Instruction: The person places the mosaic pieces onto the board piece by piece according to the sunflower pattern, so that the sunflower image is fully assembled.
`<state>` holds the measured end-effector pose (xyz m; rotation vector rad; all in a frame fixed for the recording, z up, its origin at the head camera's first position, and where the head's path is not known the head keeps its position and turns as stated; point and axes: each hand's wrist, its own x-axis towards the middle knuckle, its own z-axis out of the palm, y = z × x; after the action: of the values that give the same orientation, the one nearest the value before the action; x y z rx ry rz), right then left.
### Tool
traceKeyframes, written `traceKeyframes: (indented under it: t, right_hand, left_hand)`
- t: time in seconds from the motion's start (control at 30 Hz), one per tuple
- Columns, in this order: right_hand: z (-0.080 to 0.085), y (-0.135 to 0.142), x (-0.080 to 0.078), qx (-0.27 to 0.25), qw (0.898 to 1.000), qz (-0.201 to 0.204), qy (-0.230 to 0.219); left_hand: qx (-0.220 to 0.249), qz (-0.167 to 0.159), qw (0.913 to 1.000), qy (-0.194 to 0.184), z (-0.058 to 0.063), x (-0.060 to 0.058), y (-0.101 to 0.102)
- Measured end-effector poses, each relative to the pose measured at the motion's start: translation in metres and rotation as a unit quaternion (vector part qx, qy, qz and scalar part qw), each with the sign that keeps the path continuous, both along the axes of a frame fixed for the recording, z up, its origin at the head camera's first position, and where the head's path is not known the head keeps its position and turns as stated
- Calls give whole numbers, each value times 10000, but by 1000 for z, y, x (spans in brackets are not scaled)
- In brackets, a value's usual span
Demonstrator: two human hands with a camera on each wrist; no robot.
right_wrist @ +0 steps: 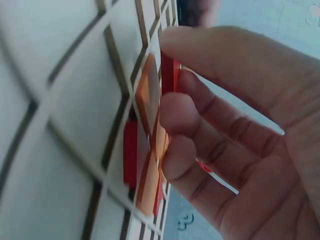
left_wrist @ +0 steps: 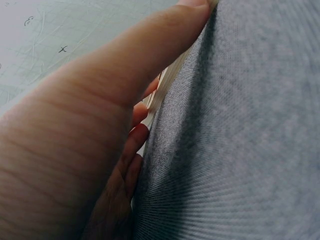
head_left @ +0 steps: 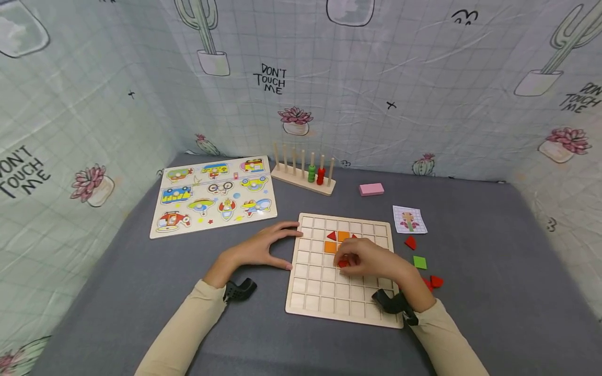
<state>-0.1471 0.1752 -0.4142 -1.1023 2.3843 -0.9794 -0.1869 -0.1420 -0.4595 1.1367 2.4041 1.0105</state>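
Note:
A wooden grid board [head_left: 305, 286] lies on the grey table. Near its upper middle are orange squares [head_left: 331, 247] and a red triangle [head_left: 332, 236], partly covered by my right hand [head_left: 371, 257]. That hand pinches a red piece [head_left: 344, 264] between thumb and fingers, low over the cells. In the right wrist view the red piece [right_wrist: 168, 75] shows edge-on at the thumb tip, beside an orange square [right_wrist: 148, 92]; its full outline is hidden. My left hand [head_left: 258, 245] rests at the board's left edge, fingers and thumb spread and touching the rim.
Right of the board lie a pattern card [head_left: 410, 219], a green square [head_left: 420, 262] and several loose red pieces [head_left: 411, 242]. Behind it stand a pink block [head_left: 371, 189] and a peg stand [head_left: 292, 176] with green and red beads. A vehicle puzzle board [head_left: 213, 206] is at back left.

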Motion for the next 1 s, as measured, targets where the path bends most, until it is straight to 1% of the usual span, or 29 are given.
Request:
traceKeyframes:
  t: [0.3, 0.47, 0.77, 1.0]
  right_hand:
    - [-2, -19, -3, 19, 9996, -46, 273]
    - [-3, -26, -5, 83, 9995, -93, 284]
    - [-7, -23, -5, 137, 9991, -164, 372]
    - [-5, -19, -5, 87, 9989, -177, 419]
  left_hand:
    - [-26, 29, 10000, -35, 0, 0, -1]
    - [-23, 26, 10000, 1, 1, 0, -1]
    - [-45, 24, 10000, -46, 1, -1, 0]
    - [-48, 43, 10000, -29, 0, 0, -1]
